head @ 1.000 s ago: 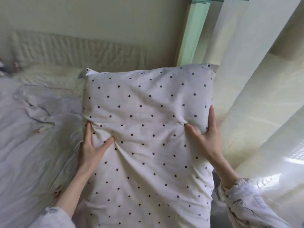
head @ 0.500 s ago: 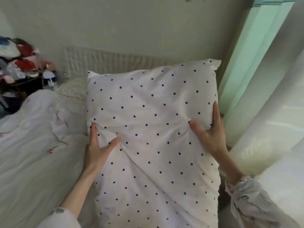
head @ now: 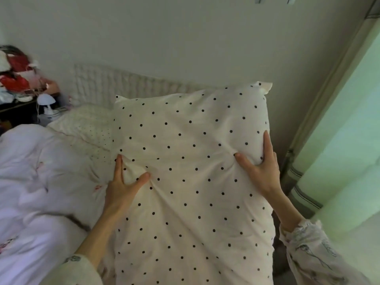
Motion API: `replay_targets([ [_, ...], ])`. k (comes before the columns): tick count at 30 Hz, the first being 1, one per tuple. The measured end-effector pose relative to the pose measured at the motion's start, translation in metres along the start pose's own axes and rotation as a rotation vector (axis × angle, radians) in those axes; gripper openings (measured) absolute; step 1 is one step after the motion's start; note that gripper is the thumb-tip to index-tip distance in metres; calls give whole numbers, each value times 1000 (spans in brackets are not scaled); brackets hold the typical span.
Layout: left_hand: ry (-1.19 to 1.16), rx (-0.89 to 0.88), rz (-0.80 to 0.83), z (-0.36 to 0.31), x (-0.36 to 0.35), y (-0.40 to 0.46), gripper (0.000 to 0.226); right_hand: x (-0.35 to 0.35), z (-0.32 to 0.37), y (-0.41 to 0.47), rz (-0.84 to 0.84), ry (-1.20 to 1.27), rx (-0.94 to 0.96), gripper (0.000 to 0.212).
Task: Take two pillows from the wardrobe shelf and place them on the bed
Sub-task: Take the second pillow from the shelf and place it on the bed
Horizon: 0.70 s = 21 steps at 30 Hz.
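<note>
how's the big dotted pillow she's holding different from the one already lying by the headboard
The held pillow is gripped at its sides by the left hand and right hand; the lying pillow rests flat and untouched against the headboard. The held pillow has large, widely spaced dots; the lying pillow has tiny, dense ones. The held pillow looks bigger, being nearer. Both are pale with dark dots.

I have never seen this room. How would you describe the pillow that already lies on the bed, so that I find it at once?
Start at the pale padded headboard against the wall. Just below it, left of the big polka-dot pillow held in both hands, lies the smaller pillow, flat beside the white duvet. Its dots are tiny and dense, while the held pillow's are large and sparse.
</note>
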<state>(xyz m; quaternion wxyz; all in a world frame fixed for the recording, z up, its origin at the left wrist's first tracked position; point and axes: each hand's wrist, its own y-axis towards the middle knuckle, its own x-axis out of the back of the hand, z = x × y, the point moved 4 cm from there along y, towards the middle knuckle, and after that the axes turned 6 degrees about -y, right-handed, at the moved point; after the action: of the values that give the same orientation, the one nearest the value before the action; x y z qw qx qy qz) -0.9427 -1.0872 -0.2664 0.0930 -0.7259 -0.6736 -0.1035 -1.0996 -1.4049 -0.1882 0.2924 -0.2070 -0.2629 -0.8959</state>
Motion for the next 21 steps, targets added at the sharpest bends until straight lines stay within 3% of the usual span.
replay_targets([
  [9,-11,68,-56,-24,-83,128,94,-68,-30,173,77,27,30,96],
  [21,-35,224,-279,-31,-214,259,94,-174,-95,415,348,50,115,96],
])
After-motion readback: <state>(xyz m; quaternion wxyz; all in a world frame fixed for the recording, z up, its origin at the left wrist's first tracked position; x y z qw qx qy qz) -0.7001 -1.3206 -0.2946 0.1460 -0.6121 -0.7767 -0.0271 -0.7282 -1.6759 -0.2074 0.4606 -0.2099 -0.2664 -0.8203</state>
